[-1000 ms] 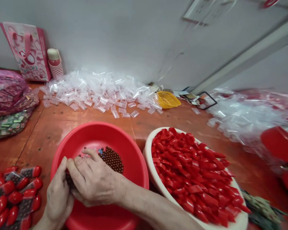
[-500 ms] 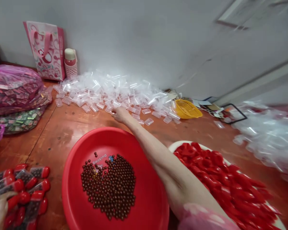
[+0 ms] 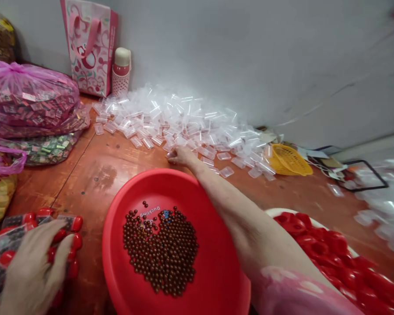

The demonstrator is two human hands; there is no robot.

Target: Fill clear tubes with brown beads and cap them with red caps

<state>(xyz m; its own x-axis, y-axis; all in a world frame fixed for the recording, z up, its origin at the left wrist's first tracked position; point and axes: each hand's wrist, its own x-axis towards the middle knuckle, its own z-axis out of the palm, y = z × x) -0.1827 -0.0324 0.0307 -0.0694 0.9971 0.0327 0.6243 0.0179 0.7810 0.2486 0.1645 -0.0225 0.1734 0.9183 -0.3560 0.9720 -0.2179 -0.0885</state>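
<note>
My left hand (image 3: 36,264) is spread with its fingers apart over a heap of clear containers with red caps (image 3: 6,258), filled with dark balls. Reaching past the red basin (image 3: 216,245), my right hand (image 3: 182,156) is at the near edge of a pile of clear plastic boxes (image 3: 184,118). Its fingers are pinched together, and a small clear edge shows at the tips, apparently a clear plastic box. Brown balls (image 3: 164,258) lie in the basin in a single broad patch, around printed figures and lettering.
A white-rimmed tub (image 3: 276,211) of red plastic parts (image 3: 331,249) stands at right. A yellow basket (image 3: 289,159) is beside the clear boxes. Pink bags of small pieces (image 3: 36,92), a carrier bag (image 3: 92,52) and a flask (image 3: 121,72) stand at left.
The view has turned left. My left hand has come further into view and now spreads over the red-capped containers. My right hand has drawn slightly back from the clear boxes.
</note>
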